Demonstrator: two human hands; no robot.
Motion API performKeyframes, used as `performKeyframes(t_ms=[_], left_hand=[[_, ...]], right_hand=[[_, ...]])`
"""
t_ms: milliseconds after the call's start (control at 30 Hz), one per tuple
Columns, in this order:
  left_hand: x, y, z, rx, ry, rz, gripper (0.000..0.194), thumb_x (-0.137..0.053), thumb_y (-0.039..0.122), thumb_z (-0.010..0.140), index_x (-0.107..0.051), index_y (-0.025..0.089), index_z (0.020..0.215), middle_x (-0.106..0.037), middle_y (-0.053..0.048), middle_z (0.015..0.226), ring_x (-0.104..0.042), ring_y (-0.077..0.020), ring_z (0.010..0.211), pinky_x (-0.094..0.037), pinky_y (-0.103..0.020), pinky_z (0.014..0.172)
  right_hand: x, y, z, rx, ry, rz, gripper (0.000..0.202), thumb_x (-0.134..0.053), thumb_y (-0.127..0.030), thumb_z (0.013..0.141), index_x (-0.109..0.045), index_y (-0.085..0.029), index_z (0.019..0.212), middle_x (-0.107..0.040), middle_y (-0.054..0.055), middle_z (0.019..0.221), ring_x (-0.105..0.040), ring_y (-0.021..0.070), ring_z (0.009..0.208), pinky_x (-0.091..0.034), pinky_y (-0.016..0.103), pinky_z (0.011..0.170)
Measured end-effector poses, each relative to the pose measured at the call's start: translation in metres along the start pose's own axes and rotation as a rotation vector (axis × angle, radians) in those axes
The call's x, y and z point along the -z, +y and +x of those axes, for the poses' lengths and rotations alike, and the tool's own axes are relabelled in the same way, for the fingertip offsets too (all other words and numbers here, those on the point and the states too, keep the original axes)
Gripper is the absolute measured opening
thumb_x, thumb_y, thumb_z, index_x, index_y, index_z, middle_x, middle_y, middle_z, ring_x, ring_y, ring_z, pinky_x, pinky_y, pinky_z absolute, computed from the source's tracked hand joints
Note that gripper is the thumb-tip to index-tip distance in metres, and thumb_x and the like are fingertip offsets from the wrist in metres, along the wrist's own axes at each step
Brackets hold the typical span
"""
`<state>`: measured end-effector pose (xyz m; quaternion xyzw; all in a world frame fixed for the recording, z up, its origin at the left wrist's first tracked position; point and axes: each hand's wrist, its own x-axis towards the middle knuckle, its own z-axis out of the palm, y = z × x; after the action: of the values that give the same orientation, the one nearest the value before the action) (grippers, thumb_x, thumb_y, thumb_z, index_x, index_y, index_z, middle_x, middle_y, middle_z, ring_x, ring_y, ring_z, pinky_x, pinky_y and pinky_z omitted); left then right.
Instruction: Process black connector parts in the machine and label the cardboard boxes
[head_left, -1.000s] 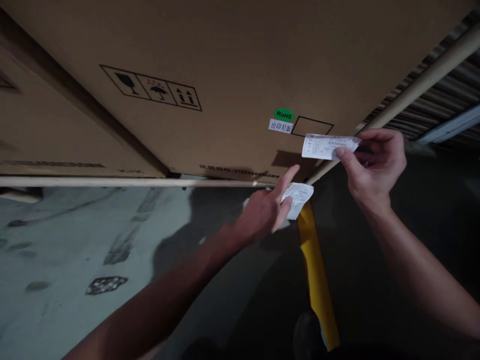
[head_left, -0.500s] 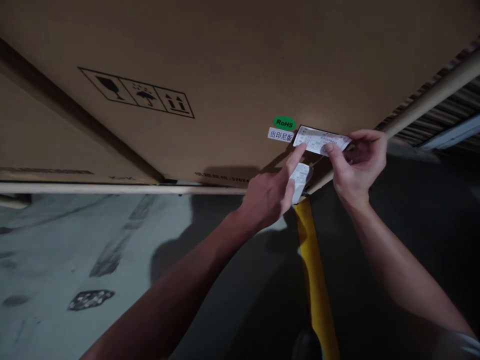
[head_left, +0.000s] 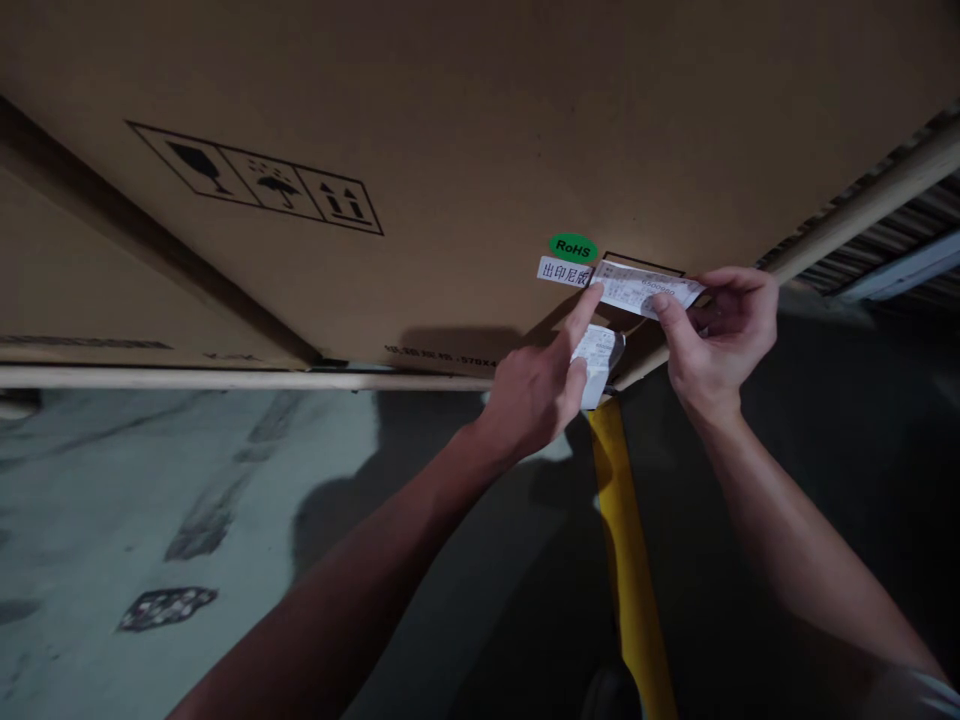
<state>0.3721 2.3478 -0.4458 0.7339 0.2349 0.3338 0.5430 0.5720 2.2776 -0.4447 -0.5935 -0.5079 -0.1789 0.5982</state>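
Observation:
My right hand [head_left: 724, 335] pinches the right end of a white printed label [head_left: 637, 288] between thumb and fingers. The label lies against the lower right of a large cardboard box [head_left: 465, 120], just under the top line of a black printed frame. With its index fingertip, my left hand [head_left: 536, 385] touches the label's left end. Its thumb and curled fingers hold a second white printed label [head_left: 598, 362], which hangs below the first. A green RoHS sticker [head_left: 573, 247] and a small white sticker with Chinese characters [head_left: 562, 271] sit just left of the upper label.
Another cardboard box [head_left: 97, 250] stands to the left, past a dark gap. A pale strip [head_left: 187, 378] runs under the boxes. On the worn grey floor [head_left: 270, 520], a yellow line [head_left: 626, 540] leads toward me. Ribbed dark material [head_left: 892, 240] lies at the right.
The upper label has shifted slightly downward, and the black frame's top line now shows above it. Both hands keep their grips. The view has shifted a little.

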Motion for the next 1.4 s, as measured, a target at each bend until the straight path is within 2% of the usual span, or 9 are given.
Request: performKeyframes(t_ms=[200, 367, 667, 800, 900, 1067, 1167, 1267, 1400], left_hand=[[0.0, -0.001, 0.002, 0.003, 0.001, -0.013, 0.067, -0.068, 0.034, 0.086, -0.053, 0.023, 0.149, -0.075, -0.012, 0.12, -0.067, -0.0248, 0.082, -0.044, -0.026, 0.065], [-0.002, -0.007, 0.005, -0.04, -0.028, 0.075, 0.068, -0.063, 0.041, 0.089, -0.049, 0.019, 0.152, -0.076, -0.013, 0.118, -0.065, -0.0234, 0.077, -0.045, -0.026, 0.066], [-0.003, 0.006, 0.008, -0.036, 0.051, 0.02, 0.068, -0.071, 0.032, 0.085, -0.051, 0.021, 0.149, -0.076, -0.01, 0.104, -0.067, -0.0262, 0.082, -0.045, -0.026, 0.069], [-0.004, 0.008, 0.01, -0.12, 0.027, 0.226, 0.066, -0.063, 0.03, 0.093, -0.045, 0.023, 0.156, -0.075, -0.009, 0.102, -0.066, -0.0248, 0.075, -0.045, -0.029, 0.076], [-0.004, 0.006, 0.012, -0.191, -0.011, 0.446, 0.067, -0.052, 0.031, 0.1, -0.031, 0.026, 0.163, -0.073, -0.006, 0.092, -0.063, -0.0236, 0.066, -0.045, -0.034, 0.079], [-0.002, 0.005, 0.016, -0.192, -0.043, 0.633, 0.068, -0.035, 0.041, 0.106, -0.011, 0.025, 0.168, -0.073, -0.007, 0.089, -0.066, -0.0251, 0.068, -0.053, -0.04, 0.08], [0.0, 0.006, 0.017, -0.187, -0.055, 0.687, 0.07, -0.034, 0.042, 0.106, -0.007, 0.025, 0.168, -0.074, -0.007, 0.088, -0.067, -0.026, 0.065, -0.054, -0.042, 0.077], [0.002, 0.007, 0.018, -0.169, -0.084, 0.669, 0.07, -0.033, 0.044, 0.106, -0.008, 0.024, 0.168, -0.075, -0.009, 0.094, -0.07, -0.0275, 0.074, -0.054, -0.041, 0.079], [0.004, 0.007, 0.019, -0.205, -0.082, 0.641, 0.067, -0.033, 0.043, 0.107, -0.014, 0.022, 0.168, -0.077, -0.009, 0.097, -0.07, -0.0253, 0.075, -0.054, -0.037, 0.077]], right_hand=[[-0.001, 0.002, 0.0, 0.055, 0.008, -0.055, 0.038, -0.075, -0.049, 0.09, -0.057, -0.029, 0.117, -0.057, 0.007, 0.105, -0.065, 0.0231, 0.097, -0.057, 0.03, 0.06], [-0.004, -0.003, 0.002, 0.07, 0.048, -0.077, 0.034, -0.077, -0.048, 0.089, -0.058, -0.026, 0.107, -0.058, 0.005, 0.097, -0.064, 0.0182, 0.083, -0.052, 0.026, 0.054], [-0.004, -0.005, 0.001, 0.051, 0.048, -0.099, 0.033, -0.072, -0.053, 0.091, -0.057, -0.026, 0.104, -0.059, 0.006, 0.095, -0.064, 0.0196, 0.082, -0.051, 0.03, 0.055], [-0.001, -0.008, 0.002, 0.025, 0.032, -0.08, 0.027, -0.07, -0.05, 0.094, -0.059, -0.026, 0.103, -0.062, 0.006, 0.094, -0.066, 0.0207, 0.084, -0.054, 0.033, 0.061], [0.003, -0.012, 0.007, 0.03, 0.023, -0.124, 0.027, -0.066, -0.051, 0.096, -0.06, -0.024, 0.099, -0.064, 0.004, 0.089, -0.067, 0.0183, 0.078, -0.055, 0.032, 0.064], [0.011, -0.024, 0.02, 0.074, -0.084, -0.318, 0.026, -0.06, -0.048, 0.1, -0.062, -0.023, 0.095, -0.07, 0.001, 0.082, -0.069, 0.016, 0.072, -0.056, 0.031, 0.068], [0.015, -0.029, 0.027, 0.103, -0.12, -0.467, 0.017, -0.064, -0.04, 0.098, -0.062, -0.023, 0.099, -0.074, 0.001, 0.085, -0.072, 0.0171, 0.074, -0.054, 0.031, 0.067], [0.027, -0.028, 0.031, 0.094, -0.088, -0.493, 0.022, -0.071, -0.035, 0.093, -0.062, -0.022, 0.107, -0.073, -0.001, 0.08, -0.069, 0.0157, 0.065, -0.047, 0.029, 0.059], [0.047, -0.034, 0.032, 0.069, -0.012, -0.408, 0.019, -0.074, -0.036, 0.089, -0.064, -0.021, 0.095, -0.07, 0.0, 0.076, -0.062, 0.0133, 0.061, -0.043, 0.028, 0.055]])
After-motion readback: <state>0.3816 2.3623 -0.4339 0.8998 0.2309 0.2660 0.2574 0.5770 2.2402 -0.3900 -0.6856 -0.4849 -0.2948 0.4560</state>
